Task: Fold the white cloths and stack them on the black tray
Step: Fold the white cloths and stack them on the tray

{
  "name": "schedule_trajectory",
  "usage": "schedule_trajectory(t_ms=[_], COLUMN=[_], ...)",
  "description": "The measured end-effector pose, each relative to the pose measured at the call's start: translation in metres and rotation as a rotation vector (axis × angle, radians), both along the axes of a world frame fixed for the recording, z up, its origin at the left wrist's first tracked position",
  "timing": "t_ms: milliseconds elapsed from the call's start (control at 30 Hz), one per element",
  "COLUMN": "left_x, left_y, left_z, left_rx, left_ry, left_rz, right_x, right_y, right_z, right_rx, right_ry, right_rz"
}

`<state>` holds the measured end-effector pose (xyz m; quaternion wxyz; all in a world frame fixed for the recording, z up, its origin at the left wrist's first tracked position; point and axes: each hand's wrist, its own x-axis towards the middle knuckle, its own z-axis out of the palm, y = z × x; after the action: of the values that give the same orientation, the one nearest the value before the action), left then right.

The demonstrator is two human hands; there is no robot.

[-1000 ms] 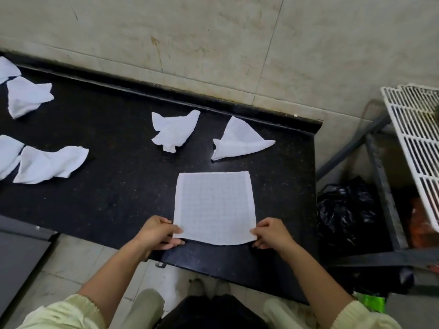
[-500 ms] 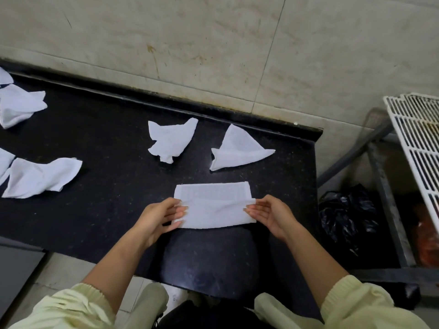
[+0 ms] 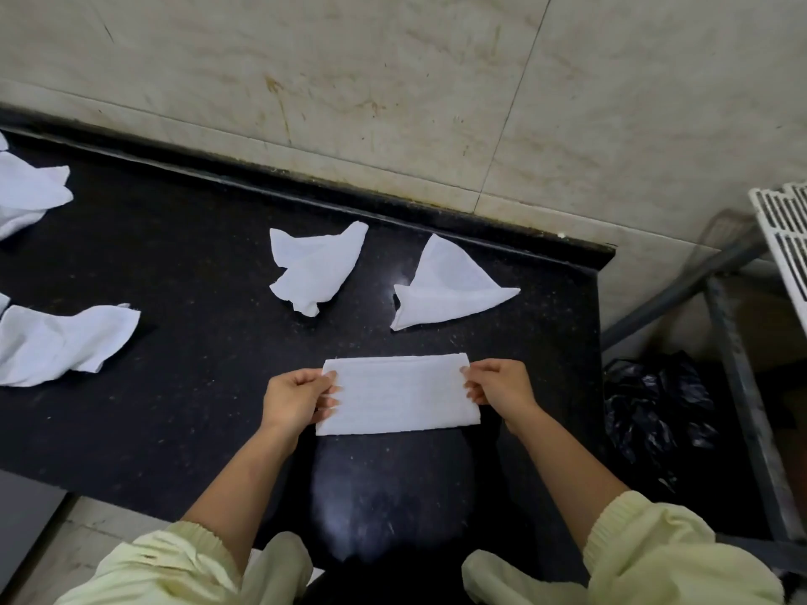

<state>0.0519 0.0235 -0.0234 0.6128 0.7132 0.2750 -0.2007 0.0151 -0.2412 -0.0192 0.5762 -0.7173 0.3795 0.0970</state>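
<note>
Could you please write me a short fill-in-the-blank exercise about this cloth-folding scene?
The folded cloth lies on a countertop coloured ____.
The left hand grips the folded cloth's left end and the right hand grips its ____ end.
Just behind the right hand lies a loose cloth shaped like a ____.
The black plastic bag sits to the countertop's ____.
Missing words: black; right; triangle; right.

Matt woven cloth (image 3: 397,395) on glossy speckled countertop (image 3: 196,342)
</note>
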Motion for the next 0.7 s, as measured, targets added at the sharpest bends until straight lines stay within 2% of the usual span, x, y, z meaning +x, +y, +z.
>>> schedule_trajectory(t_ms=[367,500,600,700], left_x=[0.014,0.013,0.002,-0.015], left_y=[-0.006,-0.008,-0.003,0.004], left_z=[-0.016,-0.015,-0.012,-0.014], left_rx=[0.05,0.121,0.361,0.465], left_ry=[-0.034,-0.069,-0.23,-0.324], left_rz=[0.013,0.028,-0.121,-0.305], right_x=[0.013,0.009,-0.002,-0.016], right_y=[0.005,0.009,0.009,0.009], right_z=[-0.014,-0.017,-0.014,-0.013], right_rx=[-0.139,-0.303,-0.453,-0.521], right_ry=[0.011,-0.033,-0.078,0.0], right_rz=[-0.003,0.068,0.156,0.267])
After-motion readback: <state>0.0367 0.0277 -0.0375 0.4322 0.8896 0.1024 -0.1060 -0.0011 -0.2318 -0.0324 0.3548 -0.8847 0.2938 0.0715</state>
